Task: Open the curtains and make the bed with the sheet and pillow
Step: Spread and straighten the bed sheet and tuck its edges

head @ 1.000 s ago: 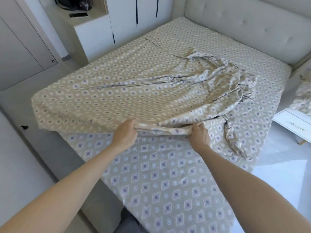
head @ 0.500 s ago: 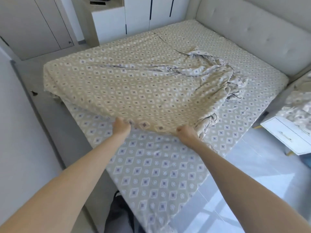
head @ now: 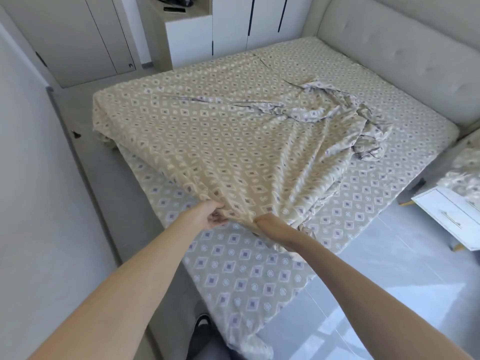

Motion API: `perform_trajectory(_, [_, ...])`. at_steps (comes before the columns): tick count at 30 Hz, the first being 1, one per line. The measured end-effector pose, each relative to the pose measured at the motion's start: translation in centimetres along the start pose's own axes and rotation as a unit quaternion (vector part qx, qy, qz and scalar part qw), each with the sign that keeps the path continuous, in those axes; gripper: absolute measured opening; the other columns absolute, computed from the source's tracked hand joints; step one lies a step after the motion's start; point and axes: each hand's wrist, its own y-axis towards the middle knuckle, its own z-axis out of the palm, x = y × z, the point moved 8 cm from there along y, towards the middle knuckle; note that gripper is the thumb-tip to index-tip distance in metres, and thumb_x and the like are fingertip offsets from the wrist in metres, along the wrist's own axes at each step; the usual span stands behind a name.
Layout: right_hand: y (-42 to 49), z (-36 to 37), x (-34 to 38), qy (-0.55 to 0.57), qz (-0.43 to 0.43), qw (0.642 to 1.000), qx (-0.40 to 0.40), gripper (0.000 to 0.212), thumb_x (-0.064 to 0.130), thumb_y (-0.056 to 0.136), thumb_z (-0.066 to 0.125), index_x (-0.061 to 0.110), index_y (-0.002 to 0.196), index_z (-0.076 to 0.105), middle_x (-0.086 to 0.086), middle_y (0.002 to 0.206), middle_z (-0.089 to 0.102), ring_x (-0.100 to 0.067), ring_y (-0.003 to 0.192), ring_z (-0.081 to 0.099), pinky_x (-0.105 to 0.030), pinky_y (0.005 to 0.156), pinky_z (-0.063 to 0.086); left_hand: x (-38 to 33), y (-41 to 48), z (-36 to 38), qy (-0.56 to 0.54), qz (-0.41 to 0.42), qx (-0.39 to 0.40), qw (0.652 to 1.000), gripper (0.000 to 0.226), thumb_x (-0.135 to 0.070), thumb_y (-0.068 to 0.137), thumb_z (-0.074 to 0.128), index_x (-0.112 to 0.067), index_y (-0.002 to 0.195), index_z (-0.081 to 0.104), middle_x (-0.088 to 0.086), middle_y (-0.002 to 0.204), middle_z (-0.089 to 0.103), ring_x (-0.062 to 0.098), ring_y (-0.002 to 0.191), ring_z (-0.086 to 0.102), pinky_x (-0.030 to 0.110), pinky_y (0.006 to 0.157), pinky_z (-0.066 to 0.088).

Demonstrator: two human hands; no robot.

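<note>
Hands are pinching the sheet (head: 233,141): left hand (head: 207,216) and right hand (head: 270,224) closing on its gathered near edge; likely light, limp, best gripped at the hem.

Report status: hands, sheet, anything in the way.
Left hand and right hand both gripping the sheet edge, close together. Sheet bunched toward the headboard side, not spread. Nothing in the way on the bed.

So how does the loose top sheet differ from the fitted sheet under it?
The top sheet is bunched and wrinkled, its near edge gripped by the left hand and right hand; the fitted sheet lies flat and smooth. The top sheet looks tan; the fitted sheet paler, greyer. Both share a diamond print.
</note>
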Motion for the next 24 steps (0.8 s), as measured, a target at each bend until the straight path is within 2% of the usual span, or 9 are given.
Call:
perform_trajectory(3, [-1.0,1.2,-0.8,-0.044,-0.011,0.997,0.057,0.020,0.028,0.095,0.049,0.014,0.083,0.042,0.003,0.077,0.041,-0.011,0.068,0.036,-0.029,0.067,0.033,1.5,-0.9,-0.6,0.006,0.017,-0.014,1.000,0.010,-0.002,0.098,0.045,-0.001,0.089,0.050,0.012,0.078,0.056,0.019,0.067,0.057,0.033,0.062,0.057])
perform_trajectory(5, [-1.1,1.4,-2.0,-0.152,-0.009,0.985,0.077,0.039,0.038,0.083,0.068,0.015,0.103,0.044,0.001,0.090,0.050,-0.014,0.077,0.044,-0.029,0.065,0.035,2.2,-2.0,-0.5,0.012,0.030,-0.015,0.999,0.009,-0.002,0.098,0.043,0.001,0.096,0.051,0.012,0.078,0.058,0.020,0.063,0.060,0.027,0.053,0.056])
perform_trajectory(6, [-0.8,1.3,-2.7,-0.223,-0.007,0.973,0.062,0.046,0.033,0.081,0.072,0.013,0.111,0.044,-0.003,0.098,0.053,-0.017,0.082,0.046,-0.029,0.067,0.038,2.4,-2.5,-0.5,0.013,0.038,-0.019,0.999,0.009,-0.002,0.098,0.044,0.001,0.098,0.052,0.012,0.079,0.058,0.020,0.057,0.064,0.024,0.046,0.055])
perform_trajectory(8, [-0.6,0.6,-3.1,-0.333,-0.023,0.942,-0.015,0.029,0.015,0.085,0.063,0.008,0.110,0.050,-0.010,0.105,0.056,-0.022,0.084,0.049,-0.032,0.069,0.046,3.1,-3.8,-0.7,0.003,0.053,-0.036,0.998,0.009,-0.003,0.098,0.045,0.001,0.093,0.051,0.012,0.079,0.057,0.016,0.040,0.063,0.023,0.037,0.051])
perform_trajectory(11, [-1.8,-1.1,-3.4,-0.406,-0.039,0.904,-0.128,0.014,0.005,0.089,0.050,0.007,0.098,0.061,-0.010,0.105,0.058,-0.026,0.088,0.059,-0.032,0.074,0.052,3.9,-5.5,-1.4,-0.020,0.070,-0.066,0.995,0.013,-0.005,0.098,0.046,0.001,0.109,0.048,0.012,0.081,0.055,0.019,0.048,0.064,0.022,0.035,0.050])
perform_trajectory(13, [-2.7,-2.6,-4.2,-0.436,-0.066,0.881,-0.169,0.018,0.003,0.092,0.049,0.005,0.102,0.064,-0.011,0.120,0.052,-0.029,0.104,0.057,-0.033,0.078,0.049,5.0,-6.9,-1.7,-0.047,0.079,-0.090,0.992,0.020,-0.004,0.098,0.045,0.000,0.118,0.047,0.013,0.084,0.056,0.023,0.064,0.065,0.023,0.039,0.053])
perform_trajectory(15, [-3.5,-4.1,-5.1,-0.451,-0.074,0.866,-0.202,0.019,-0.002,0.090,0.050,0.004,0.100,0.064,-0.014,0.133,0.041,-0.033,0.118,0.046,-0.037,0.084,0.049,5.9,-7.8,-1.5,-0.079,0.091,-0.105,0.987,0.015,-0.002,0.099,0.043,0.001,0.112,0.050,0.015,0.098,0.058,0.027,0.085,0.064,0.026,0.057,0.056])
perform_trajectory(17, [-4.1,-5.1,-5.8,-0.453,-0.083,0.861,-0.216,0.021,-0.006,0.090,0.048,0.003,0.104,0.062,-0.019,0.136,0.037,-0.037,0.118,0.045,-0.039,0.085,0.050,6.6,-8.7,-0.5,-0.110,0.105,-0.111,0.982,0.024,0.003,0.099,0.039,0.001,0.121,0.048,0.015,0.097,0.059,0.024,0.079,0.061,0.036,0.076,0.054])
perform_trajectory(24, [-5.2,-7.3,-12.2,-0.380,-0.026,0.899,-0.215,0.030,-0.010,0.086,0.049,0.006,0.110,0.054,-0.016,0.116,0.052,-0.032,0.098,0.058,-0.032,0.064,0.043,8.5,-9.6,0.3,-0.105,0.121,-0.162,0.974,0.037,0.000,0.101,0.035,0.002,0.137,0.039,0.013,0.086,0.055,0.018,0.070,0.056,0.037,0.086,0.049])
